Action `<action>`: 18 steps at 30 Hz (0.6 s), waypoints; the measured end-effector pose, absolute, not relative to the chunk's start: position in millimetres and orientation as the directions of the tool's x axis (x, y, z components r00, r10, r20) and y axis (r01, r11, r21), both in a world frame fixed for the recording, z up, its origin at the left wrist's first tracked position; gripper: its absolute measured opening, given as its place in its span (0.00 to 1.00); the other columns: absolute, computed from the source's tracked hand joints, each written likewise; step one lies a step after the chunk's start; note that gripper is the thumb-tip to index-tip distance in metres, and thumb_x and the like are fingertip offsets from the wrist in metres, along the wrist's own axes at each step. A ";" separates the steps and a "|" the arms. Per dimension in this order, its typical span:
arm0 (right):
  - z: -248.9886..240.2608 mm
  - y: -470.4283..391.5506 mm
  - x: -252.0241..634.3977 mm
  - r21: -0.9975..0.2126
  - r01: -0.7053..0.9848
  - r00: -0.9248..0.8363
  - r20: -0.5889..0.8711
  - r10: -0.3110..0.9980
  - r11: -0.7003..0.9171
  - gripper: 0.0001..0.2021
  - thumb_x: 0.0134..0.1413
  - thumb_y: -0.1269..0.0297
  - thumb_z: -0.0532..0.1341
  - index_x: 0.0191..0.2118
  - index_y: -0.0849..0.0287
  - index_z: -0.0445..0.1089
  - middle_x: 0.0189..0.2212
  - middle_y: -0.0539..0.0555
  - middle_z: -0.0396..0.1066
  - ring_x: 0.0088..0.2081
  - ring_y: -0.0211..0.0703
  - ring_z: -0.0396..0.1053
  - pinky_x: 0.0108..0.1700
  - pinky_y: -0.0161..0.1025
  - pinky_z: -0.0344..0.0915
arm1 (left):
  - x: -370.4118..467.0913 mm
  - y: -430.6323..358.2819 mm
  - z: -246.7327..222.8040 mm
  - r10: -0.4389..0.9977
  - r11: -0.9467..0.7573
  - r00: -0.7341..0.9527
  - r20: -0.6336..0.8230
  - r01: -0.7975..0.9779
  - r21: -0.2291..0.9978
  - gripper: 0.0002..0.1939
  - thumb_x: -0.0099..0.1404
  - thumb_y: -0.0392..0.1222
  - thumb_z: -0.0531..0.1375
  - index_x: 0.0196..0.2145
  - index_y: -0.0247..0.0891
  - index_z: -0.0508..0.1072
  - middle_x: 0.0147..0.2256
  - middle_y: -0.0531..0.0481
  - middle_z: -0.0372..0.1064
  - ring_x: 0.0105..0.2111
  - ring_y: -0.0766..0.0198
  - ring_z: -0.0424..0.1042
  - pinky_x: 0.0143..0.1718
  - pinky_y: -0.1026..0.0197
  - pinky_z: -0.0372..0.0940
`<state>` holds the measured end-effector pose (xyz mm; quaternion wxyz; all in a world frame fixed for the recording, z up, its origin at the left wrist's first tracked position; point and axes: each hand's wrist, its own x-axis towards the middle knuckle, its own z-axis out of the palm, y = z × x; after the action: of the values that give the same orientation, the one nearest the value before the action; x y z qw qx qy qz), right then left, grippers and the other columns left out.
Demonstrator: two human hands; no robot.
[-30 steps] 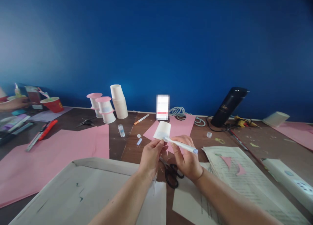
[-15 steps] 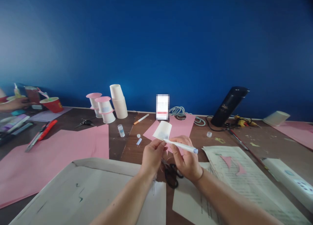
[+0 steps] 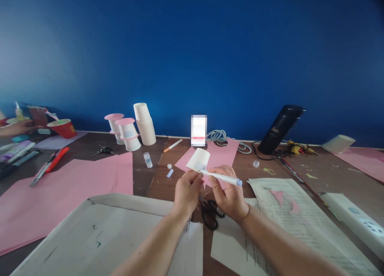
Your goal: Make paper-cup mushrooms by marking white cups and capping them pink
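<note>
My left hand [image 3: 187, 190] has its fingers closed on the near edge of a white paper cup [image 3: 198, 159], which lies tilted on its side. In my right hand [image 3: 229, 194] is a white marker pen [image 3: 222, 177] with a pale blue end, its tip touching or very near the cup at my left fingertips. A bluish patch shows on the cup's side close to the tip. Beneath the cup spreads pink paper [image 3: 222, 158]. Black-handled scissors [image 3: 210, 215] lie under my hands, their blades hidden.
Stacked paper cups [image 3: 145, 128] and cups joined with pink discs [image 3: 127, 134] stand at back left. A utility knife [image 3: 48, 168] rests on pink sheets [image 3: 75, 188]. A black bottle [image 3: 280, 130] leans at back right, near a power strip [image 3: 354, 218]. Another person's hand [image 3: 22, 128] shows far left.
The whole view has shifted very slightly. Both hands keep their hold on the cup and marker pen, with no clear movement between them.
</note>
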<state>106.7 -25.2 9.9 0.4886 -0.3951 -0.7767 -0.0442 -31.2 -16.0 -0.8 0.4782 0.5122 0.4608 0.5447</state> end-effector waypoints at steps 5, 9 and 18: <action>10.7 -26.0 105.8 -0.326 0.665 -0.191 0.796 0.575 0.672 0.07 0.59 0.70 0.54 0.43 0.58 0.66 0.36 0.55 0.71 0.38 0.45 0.69 0.45 0.46 0.65 | -31.6 -16.4 -0.3 0.994 -0.105 -0.008 0.104 -0.027 0.994 0.09 0.58 0.43 0.59 0.24 0.38 0.73 0.27 0.51 0.69 0.29 0.63 0.67 0.32 0.65 0.59; 11.5 -26.2 105.5 -0.313 0.631 -0.216 0.808 0.548 0.710 0.08 0.59 0.70 0.55 0.43 0.58 0.66 0.36 0.55 0.72 0.38 0.45 0.69 0.43 0.45 0.66 | -31.9 -17.4 1.3 0.993 -0.114 -0.025 0.114 0.006 0.993 0.09 0.57 0.42 0.59 0.22 0.38 0.73 0.24 0.51 0.68 0.27 0.64 0.65 0.29 0.65 0.56; 12.2 -25.7 105.8 -0.302 0.645 -0.227 0.802 0.553 0.702 0.08 0.58 0.70 0.55 0.43 0.58 0.66 0.36 0.55 0.72 0.38 0.44 0.69 0.43 0.45 0.65 | -32.0 -19.6 4.7 0.987 -0.156 -0.025 0.159 0.093 0.983 0.09 0.59 0.39 0.57 0.22 0.39 0.73 0.25 0.51 0.68 0.28 0.64 0.65 0.31 0.65 0.57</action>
<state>105.8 -25.7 12.2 0.4899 -0.3830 -0.7817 -0.0471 -32.0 -19.6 4.7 0.4274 0.5521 0.4891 0.5227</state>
